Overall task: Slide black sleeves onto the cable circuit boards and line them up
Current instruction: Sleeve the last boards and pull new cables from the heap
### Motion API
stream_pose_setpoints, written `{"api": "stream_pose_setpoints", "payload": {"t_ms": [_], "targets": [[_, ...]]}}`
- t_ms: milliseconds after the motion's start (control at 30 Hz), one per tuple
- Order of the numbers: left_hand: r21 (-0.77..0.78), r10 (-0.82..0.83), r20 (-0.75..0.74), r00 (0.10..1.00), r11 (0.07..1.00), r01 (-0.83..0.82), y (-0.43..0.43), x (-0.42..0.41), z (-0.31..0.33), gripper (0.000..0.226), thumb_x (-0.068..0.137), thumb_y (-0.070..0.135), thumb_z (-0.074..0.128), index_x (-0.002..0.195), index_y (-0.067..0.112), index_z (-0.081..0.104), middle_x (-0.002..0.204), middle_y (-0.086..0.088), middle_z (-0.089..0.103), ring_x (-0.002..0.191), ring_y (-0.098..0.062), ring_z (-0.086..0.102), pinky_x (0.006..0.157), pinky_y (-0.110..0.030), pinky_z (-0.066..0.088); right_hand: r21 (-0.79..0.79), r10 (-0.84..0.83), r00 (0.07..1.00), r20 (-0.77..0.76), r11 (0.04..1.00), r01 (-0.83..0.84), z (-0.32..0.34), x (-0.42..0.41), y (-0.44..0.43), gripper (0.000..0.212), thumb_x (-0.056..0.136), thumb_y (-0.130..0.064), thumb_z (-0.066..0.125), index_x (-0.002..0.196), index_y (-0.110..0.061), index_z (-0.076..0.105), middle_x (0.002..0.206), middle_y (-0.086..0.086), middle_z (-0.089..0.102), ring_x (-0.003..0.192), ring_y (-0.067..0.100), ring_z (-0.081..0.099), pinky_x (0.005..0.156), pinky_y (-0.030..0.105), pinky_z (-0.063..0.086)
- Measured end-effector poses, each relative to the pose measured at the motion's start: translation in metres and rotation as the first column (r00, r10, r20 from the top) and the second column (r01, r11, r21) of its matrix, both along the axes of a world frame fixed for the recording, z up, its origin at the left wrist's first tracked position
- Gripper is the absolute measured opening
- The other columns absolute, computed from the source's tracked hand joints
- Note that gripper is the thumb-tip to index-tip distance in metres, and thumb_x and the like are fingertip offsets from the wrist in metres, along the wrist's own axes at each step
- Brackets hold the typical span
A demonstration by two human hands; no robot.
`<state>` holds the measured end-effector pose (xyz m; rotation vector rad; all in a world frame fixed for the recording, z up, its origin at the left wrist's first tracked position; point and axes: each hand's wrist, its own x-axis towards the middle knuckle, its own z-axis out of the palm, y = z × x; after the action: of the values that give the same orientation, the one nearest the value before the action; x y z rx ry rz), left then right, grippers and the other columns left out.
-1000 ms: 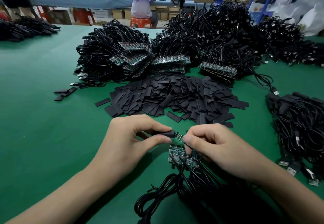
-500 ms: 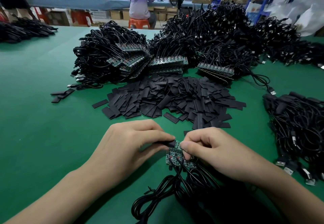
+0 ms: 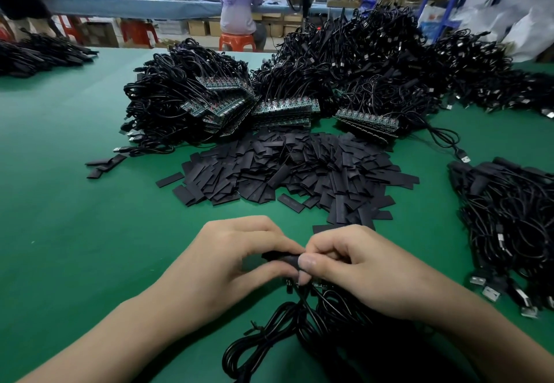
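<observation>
As hands (image 3: pixel 236 262) (image 3: pixel 362 271) pinch sleeve (image 3: pixel 280 258), boards (image 3: pixel 318 285) seemingly beneath

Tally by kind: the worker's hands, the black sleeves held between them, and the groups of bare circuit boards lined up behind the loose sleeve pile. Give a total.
Hands, left hand and right hand: 2
Held black sleeve: 1
Bare circuit board groups: 3
Total: 6
</observation>
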<state>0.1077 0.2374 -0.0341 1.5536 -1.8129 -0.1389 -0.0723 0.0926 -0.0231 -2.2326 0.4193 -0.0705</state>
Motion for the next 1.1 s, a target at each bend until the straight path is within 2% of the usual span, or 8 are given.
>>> {"api": "stream_pose_setpoints", "payload": {"t_ms": [100, 200, 667, 767, 833, 900, 1033, 1100], "targets": [[-0.058, 0.07, -0.058, 0.996, 0.996, -0.073, 0.0, 0.001, 0.001, 0.016, 0.087, 0.031, 0.079, 0.101, 0.023, 0.08, 0.092, 0.016, 0.071, 0.085, -0.002, 0.069, 0.078, -0.017, 0.051, 0.165, -0.071, 0.997, 0.044, 0.984, 0.063, 0.002, -0.001, -0.004, 0.024, 0.089, -0.054, 0.061, 0.092, -0.032, 0.071, 0.062, -0.011, 0.046, 0.056, 0.009, 0.037, 0.055, 0.032, 0.03], [-0.106, 0.108, -0.089, 0.99, 0.987, -0.117, 0.0, -0.001, 0.002, 0.018, 0.086, 0.032, 0.077, 0.099, 0.02, 0.08, 0.092, 0.017, 0.073, 0.086, -0.001, 0.07, 0.079, -0.016, 0.051, 0.263, -0.081, 0.996, 0.048, 0.963, 0.066, 0.008, -0.005, -0.008, 0.012, 0.096, -0.038, 0.067, 0.089, -0.029, 0.071, 0.061, -0.007, 0.053, 0.053, 0.01, 0.046, 0.052, 0.026, 0.039], [-0.065, 0.016, -0.021, 1.0, 0.998, -0.017, 0.0, 0.0, -0.001, 0.018, 0.089, 0.028, 0.077, 0.105, 0.02, 0.079, 0.097, 0.015, 0.071, 0.088, 0.001, 0.068, 0.08, -0.019, 0.054, 0.153, -0.139, 0.986, 0.093, 0.98, 0.124, 0.005, -0.001, 0.0, 0.013, 0.093, -0.028, 0.074, 0.082, -0.021, 0.076, 0.055, -0.016, 0.051, 0.052, 0.002, 0.04, 0.051, 0.016, 0.033], [-0.091, 0.072, -0.09, 0.993, 0.993, -0.08, -0.001, -0.001, -0.002, 0.015, 0.087, 0.026, 0.079, 0.101, 0.02, 0.08, 0.094, 0.016, 0.073, 0.087, -0.002, 0.07, 0.079, -0.02, 0.054, 0.135, -0.168, 0.977, 0.135, 0.979, 0.15, 0.006, 0.001, 0.002, 0.008, 0.092, -0.029, 0.075, 0.085, -0.027, 0.076, 0.055, -0.015, 0.053, 0.051, 0.002, 0.042, 0.051, 0.015, 0.034], [-0.111, 0.132, -0.139, 0.981, 0.983, -0.148, -0.003, -0.003, -0.002, 0.015, 0.085, 0.026, 0.081, 0.098, 0.02, 0.081, 0.092, 0.016, 0.074, 0.085, -0.002, 0.07, 0.079, -0.018, 0.053, 0.057, -0.195, 0.963, 0.185, 0.981, 0.187, 0.007, 0.0, 0.003, 0.004, 0.088, -0.033, 0.077, 0.087, -0.031, 0.074, 0.057, -0.013, 0.057, 0.051, 0.001, 0.045, 0.052, 0.015, 0.037], [-0.111, 0.179, -0.172, 0.969, 0.974, -0.2, -0.003, -0.006, -0.003, 0.016, 0.082, 0.028, 0.081, 0.096, 0.021, 0.081, 0.089, 0.017, 0.074, 0.084, -0.001, 0.07, 0.079, -0.016, 0.052, -0.12, -0.195, 0.954, 0.228, 0.967, 0.226, 0.007, -0.003, 0.004, 0.01, 0.084, -0.041, 0.077, 0.086, -0.034, 0.07, 0.065, -0.013, 0.063, 0.054, 0.003, 0.053, 0.052, 0.016, 0.04], [-0.103, 0.218, -0.203, 0.955, 0.965, -0.242, -0.003, -0.008, -0.003, 0.016, 0.081, 0.032, 0.08, 0.096, 0.025, 0.081, 0.088, 0.019, 0.074, 0.085, 0.0, 0.07, 0.079, -0.011, 0.049, -0.433, -0.112, 0.954, 0.277, 0.872, 0.229, 0.011, -0.005, 0.01, 0.021, 0.088, -0.054, 0.064, 0.089, -0.033, 0.068, 0.065, -0.013, 0.062, 0.064, 0.008, 0.06, 0.059, 0.033, 0.051], [-0.094, 0.212, -0.216, 0.953, 0.967, -0.236, -0.003, -0.007, -0.003, 0.017, 0.082, 0.033, 0.08, 0.097, 0.025, 0.081, 0.089, 0.019, 0.074, 0.086, -0.001, 0.071, 0.079, -0.012, 0.05, -0.525, -0.06, 0.946, 0.318, 0.82, 0.228, 0.013, -0.005, 0.013, 0.019, 0.093, -0.048, 0.066, 0.089, -0.03, 0.07, 0.067, -0.015, 0.063, 0.063, 0.007, 0.06, 0.059, 0.037, 0.052]]}}
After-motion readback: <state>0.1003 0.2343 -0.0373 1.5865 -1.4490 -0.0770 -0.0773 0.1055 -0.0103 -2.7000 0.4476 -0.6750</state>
